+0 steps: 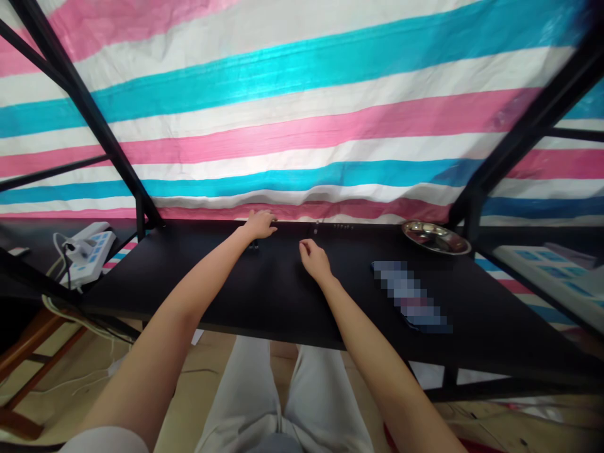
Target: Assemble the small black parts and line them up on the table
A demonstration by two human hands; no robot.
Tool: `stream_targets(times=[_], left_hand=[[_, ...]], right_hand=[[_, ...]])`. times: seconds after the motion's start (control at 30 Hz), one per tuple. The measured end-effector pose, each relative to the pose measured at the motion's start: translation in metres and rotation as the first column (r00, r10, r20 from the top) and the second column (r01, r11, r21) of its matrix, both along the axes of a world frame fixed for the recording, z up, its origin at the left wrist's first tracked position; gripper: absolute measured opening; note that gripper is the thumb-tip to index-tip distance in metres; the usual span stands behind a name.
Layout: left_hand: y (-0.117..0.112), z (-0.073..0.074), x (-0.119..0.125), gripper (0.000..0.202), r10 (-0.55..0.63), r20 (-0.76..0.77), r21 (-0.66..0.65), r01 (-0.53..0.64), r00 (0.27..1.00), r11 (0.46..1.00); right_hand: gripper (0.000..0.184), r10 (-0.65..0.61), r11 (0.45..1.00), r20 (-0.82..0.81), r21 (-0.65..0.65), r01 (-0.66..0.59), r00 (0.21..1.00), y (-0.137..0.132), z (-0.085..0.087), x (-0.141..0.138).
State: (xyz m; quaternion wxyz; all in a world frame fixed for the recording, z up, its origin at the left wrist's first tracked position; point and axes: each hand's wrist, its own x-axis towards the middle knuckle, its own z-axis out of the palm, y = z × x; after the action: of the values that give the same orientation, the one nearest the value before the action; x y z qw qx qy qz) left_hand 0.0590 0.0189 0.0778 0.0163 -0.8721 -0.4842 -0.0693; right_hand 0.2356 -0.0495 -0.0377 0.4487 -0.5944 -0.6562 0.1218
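My left hand [260,223] reaches over the far part of the black table [212,283], palm down, with the thumb and fingers apart. Just below that hand lie a few small shiny items [254,245], partly covered by it and too small to name. My right hand [315,259] hovers over or rests on the table to the right, its thumb and fingertips pressed together; whatever they hold, if anything, is too small to see. Beyond its fingertips sit tiny clear bead-like pieces [316,228], with several more small pieces [343,226] in a row along the back edge.
A round metal plate [410,244] stands at the back right. Nearer me lies a blurred-out bluish flat object [410,299]. White power strips [94,258] with cables are at the left. Black metal posts [509,148] flank the table, and a striped plastic sheet [302,126] hangs behind.
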Motion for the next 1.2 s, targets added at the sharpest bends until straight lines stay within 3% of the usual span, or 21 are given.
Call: stream_targets(times=[0.1,0.23,0.37,0.5,0.8,1.0,1.2], left_hand=[[-0.005,-0.013,0.022,0.043,-0.075,0.027,0.023,0.075,0.997,0.997],[-0.004,-0.042,0.046,0.056,-0.098,0.028,-0.024,0.098,0.995,0.995],[0.002,-0.07,0.064,0.062,-0.071,0.013,-0.066,0.072,0.997,0.995],[0.007,-0.087,0.083,0.062,-0.049,0.033,-0.05,0.05,0.998,0.998],[0.019,-0.101,0.109,0.055,0.018,0.125,0.027,-0.022,0.992,0.999],[0.021,-0.101,0.107,0.032,-0.028,0.141,0.174,0.003,0.99,0.985],[0.011,-0.096,0.097,0.02,0.027,0.186,0.173,-0.059,0.982,0.983]], right_hand=[[0.027,-0.106,0.994,0.117,-0.028,0.11,0.987,0.002,-0.002,0.002],[0.038,-0.264,0.945,0.226,-0.132,0.298,0.937,0.004,-0.004,0.005],[0.044,-0.285,0.914,0.308,-0.199,0.355,0.908,0.005,-0.003,0.005],[0.045,-0.266,0.906,0.356,-0.226,0.359,0.896,0.006,-0.001,0.004],[0.045,-0.221,0.904,0.398,-0.259,0.34,0.89,0.009,-0.001,0.003],[0.047,-0.198,0.904,0.393,-0.28,0.321,0.898,0.011,-0.003,0.002],[0.047,-0.209,0.891,0.392,-0.3,0.34,0.896,0.009,-0.002,0.004]])
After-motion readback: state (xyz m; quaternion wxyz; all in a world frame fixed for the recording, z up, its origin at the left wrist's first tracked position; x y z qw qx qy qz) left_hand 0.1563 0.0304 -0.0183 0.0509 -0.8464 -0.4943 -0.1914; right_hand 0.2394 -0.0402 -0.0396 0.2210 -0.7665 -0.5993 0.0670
